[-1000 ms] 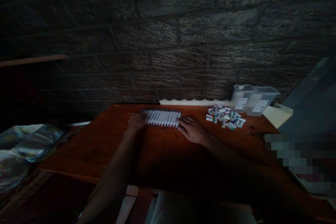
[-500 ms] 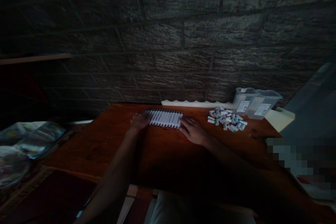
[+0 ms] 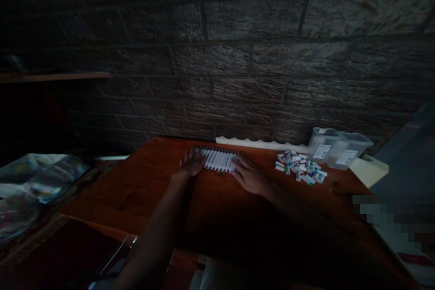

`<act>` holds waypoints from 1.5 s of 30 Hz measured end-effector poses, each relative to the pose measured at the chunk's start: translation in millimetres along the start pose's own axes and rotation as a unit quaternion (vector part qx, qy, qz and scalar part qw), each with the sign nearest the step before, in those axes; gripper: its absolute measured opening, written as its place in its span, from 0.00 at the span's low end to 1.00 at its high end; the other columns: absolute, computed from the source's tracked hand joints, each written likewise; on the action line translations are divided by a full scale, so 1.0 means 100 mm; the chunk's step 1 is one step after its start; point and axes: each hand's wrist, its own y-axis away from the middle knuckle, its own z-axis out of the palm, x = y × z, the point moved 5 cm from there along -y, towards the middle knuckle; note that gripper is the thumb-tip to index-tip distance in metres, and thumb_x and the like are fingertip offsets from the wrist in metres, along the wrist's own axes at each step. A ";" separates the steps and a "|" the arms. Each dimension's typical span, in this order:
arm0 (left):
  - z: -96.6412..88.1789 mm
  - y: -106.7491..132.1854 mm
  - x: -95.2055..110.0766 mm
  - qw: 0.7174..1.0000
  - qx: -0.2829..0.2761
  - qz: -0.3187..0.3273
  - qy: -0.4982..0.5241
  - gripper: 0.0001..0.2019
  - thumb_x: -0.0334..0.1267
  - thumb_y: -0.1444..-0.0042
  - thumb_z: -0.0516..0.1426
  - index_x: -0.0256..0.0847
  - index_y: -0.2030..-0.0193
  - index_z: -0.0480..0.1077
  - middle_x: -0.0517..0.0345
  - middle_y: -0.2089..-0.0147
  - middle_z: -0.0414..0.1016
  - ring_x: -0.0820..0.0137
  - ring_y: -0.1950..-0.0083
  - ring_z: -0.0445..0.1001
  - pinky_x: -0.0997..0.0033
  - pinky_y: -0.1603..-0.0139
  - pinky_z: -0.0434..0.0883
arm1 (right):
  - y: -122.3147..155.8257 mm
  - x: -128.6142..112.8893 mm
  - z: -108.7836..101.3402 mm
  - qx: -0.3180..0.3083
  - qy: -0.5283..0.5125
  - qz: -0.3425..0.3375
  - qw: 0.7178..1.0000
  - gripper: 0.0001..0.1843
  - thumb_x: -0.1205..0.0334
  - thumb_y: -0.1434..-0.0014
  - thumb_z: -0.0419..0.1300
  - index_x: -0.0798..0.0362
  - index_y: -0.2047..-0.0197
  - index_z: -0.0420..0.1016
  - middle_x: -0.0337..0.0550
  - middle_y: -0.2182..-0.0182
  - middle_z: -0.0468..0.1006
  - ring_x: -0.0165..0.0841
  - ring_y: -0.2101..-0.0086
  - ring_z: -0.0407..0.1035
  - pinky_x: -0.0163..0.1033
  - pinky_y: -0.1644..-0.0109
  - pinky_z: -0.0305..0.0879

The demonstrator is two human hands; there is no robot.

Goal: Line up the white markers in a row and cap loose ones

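A row of white markers (image 3: 219, 160) with dark tips lies side by side on the wooden table (image 3: 146, 195). My left hand (image 3: 190, 163) rests over the left end of the row, its fingers stretched forward. At the opposite end, my right hand (image 3: 249, 174) lies with extended fingers touching the outermost markers. Neither hand is wrapped round a marker. To the right is a loose heap of short white marker caps (image 3: 299, 166) with coloured ends. Dim light hides fine detail of the fingertips.
Two clear plastic containers (image 3: 335, 148) with labels stand at the table's back right, by a pale yellowish object (image 3: 370, 171). A white scalloped strip (image 3: 258, 144) runs along the brick wall (image 3: 234, 59). Plastic bags (image 3: 41, 179) lie at the left. A shelf (image 3: 57, 76) juts out at far left.
The view has shifted, so the table sits slightly lower and further right. My left hand has moved further over the left end of the marker row; my right hand stays at its right end.
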 end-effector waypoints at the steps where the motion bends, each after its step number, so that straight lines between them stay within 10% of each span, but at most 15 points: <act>1: 0.00 0.00 0.00 1.000 -0.003 0.002 0.002 0.36 0.59 0.38 0.33 0.45 0.27 0.42 0.50 0.25 0.30 0.51 0.26 0.34 0.43 0.32 0.48 | 0.00 0.00 0.01 0.000 0.000 -0.002 1.000 0.29 0.51 0.32 0.45 0.57 0.34 0.61 0.54 0.32 0.52 0.45 0.33 0.47 0.51 0.32 0.51; 8: 0.02 -0.03 0.00 1.000 -0.010 0.022 0.003 0.35 0.60 0.39 0.34 0.51 0.27 0.43 0.58 0.25 0.30 0.48 0.26 0.33 0.39 0.33 0.50 | -0.01 -0.04 0.01 -0.009 0.024 -0.049 0.998 0.27 0.56 0.30 0.42 0.60 0.37 0.66 0.54 0.37 0.63 0.43 0.34 0.50 0.51 0.30 0.49; 45: 0.02 0.01 0.20 0.999 0.006 0.027 -0.019 0.47 0.71 0.48 0.38 0.46 0.27 0.40 0.52 0.25 0.30 0.43 0.27 0.29 0.36 0.33 0.41 | -0.20 -0.06 0.14 -0.027 0.035 -0.016 0.999 0.29 0.51 0.31 0.41 0.54 0.33 0.59 0.52 0.33 0.54 0.47 0.33 0.43 0.56 0.32 0.48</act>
